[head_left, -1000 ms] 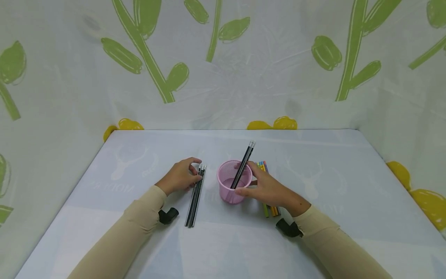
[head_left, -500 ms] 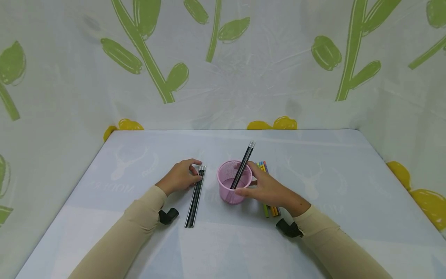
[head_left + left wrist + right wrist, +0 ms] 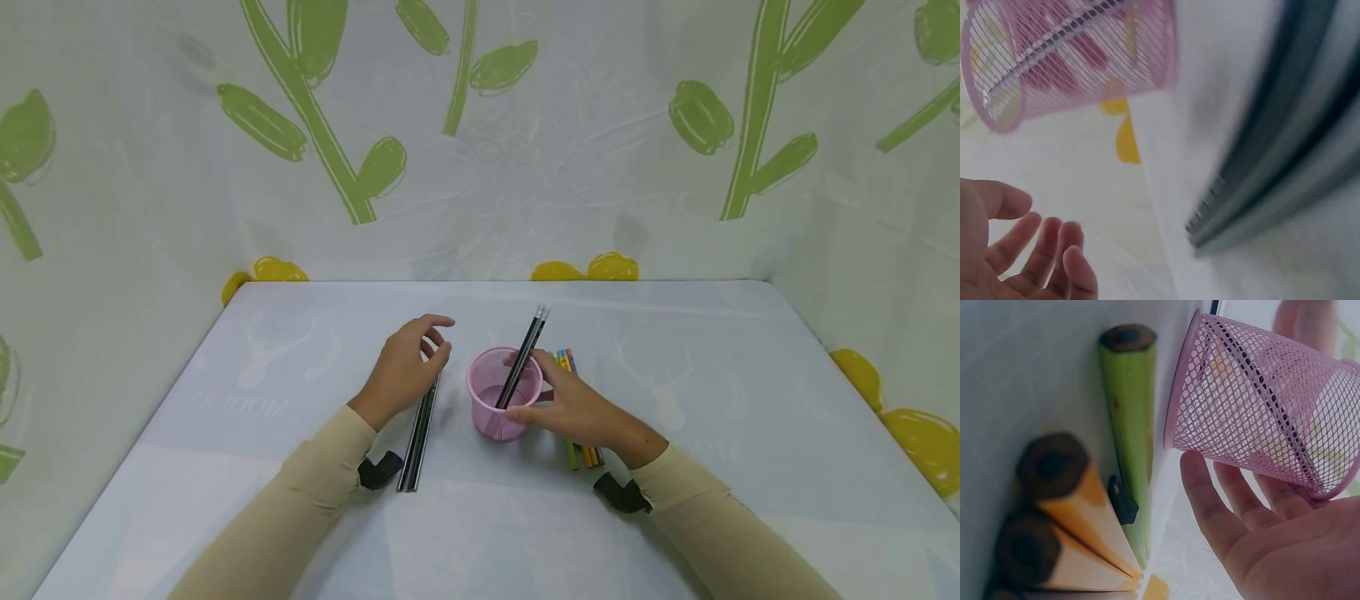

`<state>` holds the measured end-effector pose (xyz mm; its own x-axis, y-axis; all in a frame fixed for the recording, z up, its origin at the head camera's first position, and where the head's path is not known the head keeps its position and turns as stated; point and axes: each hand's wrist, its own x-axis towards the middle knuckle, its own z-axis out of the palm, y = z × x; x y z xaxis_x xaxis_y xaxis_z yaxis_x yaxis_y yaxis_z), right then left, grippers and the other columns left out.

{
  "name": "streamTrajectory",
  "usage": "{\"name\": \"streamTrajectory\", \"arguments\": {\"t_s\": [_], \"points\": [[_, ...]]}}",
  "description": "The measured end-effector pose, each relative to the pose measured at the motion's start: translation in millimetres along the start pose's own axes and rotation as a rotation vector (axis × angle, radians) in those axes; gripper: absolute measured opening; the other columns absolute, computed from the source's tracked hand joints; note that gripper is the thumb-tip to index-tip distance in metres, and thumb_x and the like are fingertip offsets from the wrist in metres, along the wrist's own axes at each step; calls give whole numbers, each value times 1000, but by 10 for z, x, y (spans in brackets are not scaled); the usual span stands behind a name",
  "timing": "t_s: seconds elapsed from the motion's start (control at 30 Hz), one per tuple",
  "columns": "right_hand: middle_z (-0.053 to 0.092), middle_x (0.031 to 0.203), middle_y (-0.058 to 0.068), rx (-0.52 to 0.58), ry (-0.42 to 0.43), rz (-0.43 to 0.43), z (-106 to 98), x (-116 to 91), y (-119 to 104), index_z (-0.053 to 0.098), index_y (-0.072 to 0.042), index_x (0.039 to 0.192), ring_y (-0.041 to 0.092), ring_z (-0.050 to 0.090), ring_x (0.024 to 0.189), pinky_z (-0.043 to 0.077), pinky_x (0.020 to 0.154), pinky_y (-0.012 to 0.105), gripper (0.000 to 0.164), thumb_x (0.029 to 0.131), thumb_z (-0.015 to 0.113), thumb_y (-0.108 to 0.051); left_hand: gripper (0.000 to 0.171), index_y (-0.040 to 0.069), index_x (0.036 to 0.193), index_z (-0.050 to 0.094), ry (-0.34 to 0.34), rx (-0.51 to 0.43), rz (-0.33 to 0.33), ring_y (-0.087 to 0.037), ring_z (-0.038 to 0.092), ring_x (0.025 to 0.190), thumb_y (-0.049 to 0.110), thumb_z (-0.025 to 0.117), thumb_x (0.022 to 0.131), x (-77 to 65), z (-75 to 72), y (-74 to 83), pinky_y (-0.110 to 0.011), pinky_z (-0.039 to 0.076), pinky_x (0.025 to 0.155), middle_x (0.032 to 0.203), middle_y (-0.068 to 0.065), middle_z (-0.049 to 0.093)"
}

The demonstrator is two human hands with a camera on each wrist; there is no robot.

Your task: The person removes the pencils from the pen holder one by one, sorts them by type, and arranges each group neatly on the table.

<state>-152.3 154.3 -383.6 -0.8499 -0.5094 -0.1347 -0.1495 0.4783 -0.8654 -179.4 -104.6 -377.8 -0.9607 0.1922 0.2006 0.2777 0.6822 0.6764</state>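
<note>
In the head view, my left hand (image 3: 405, 368) hovers just above the upper ends of several black pencils (image 3: 417, 454) lying side by side. Its fingers are loosely bent and hold nothing, which the left wrist view of the hand (image 3: 1035, 262) also shows. My right hand (image 3: 585, 410) grips a pink mesh pencil cup (image 3: 495, 423) from the right side, thumb at the front of the rim. Black pencils (image 3: 522, 358) with silvery ends lean inside the cup toward the right. In the right wrist view, fingers (image 3: 1207, 500) lie against the mesh.
Several coloured pencils lie on the table right of the cup, partly behind the right hand; a green pencil (image 3: 1129, 406) and an orange pencil (image 3: 1088, 506) show up close. The pale table (image 3: 480, 533) meets a leaf-patterned backdrop (image 3: 570, 167) at its far edge.
My left hand has let go of the black pencils' upper ends and risen away, slightly right and farther off. The right hand, cup and pencils have stayed in place.
</note>
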Motion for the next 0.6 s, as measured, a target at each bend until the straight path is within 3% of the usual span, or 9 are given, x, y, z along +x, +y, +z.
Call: {"name": "streamTrajectory", "arguments": {"t_s": [0.2,0.37,0.6], "points": [[45,149,3,5,3,-24,-2,5,14,30,-20,151,23,47,137,45,107,53,81,88,75,-44,34,13,133,59,60,-100,175,-19,61,99,13,58,99,72,100,278,-41,55,83,106,-7,64],[44,149,2,9,1,-30,-5,-1,21,30,-21,151,21,46,138,45,108,52,80,88,75,-43,36,14,136,57,41,-147,281,-17,61,103,12,55,100,152,174,423,-42,53,86,113,-6,65],[44,151,4,18,-11,-37,-3,5,42,25,-20,154,22,47,138,44,109,53,85,89,74,-43,41,16,142,54,3,-131,380,-21,61,109,12,53,101,248,255,563,-35,51,89,118,-5,64]]}}
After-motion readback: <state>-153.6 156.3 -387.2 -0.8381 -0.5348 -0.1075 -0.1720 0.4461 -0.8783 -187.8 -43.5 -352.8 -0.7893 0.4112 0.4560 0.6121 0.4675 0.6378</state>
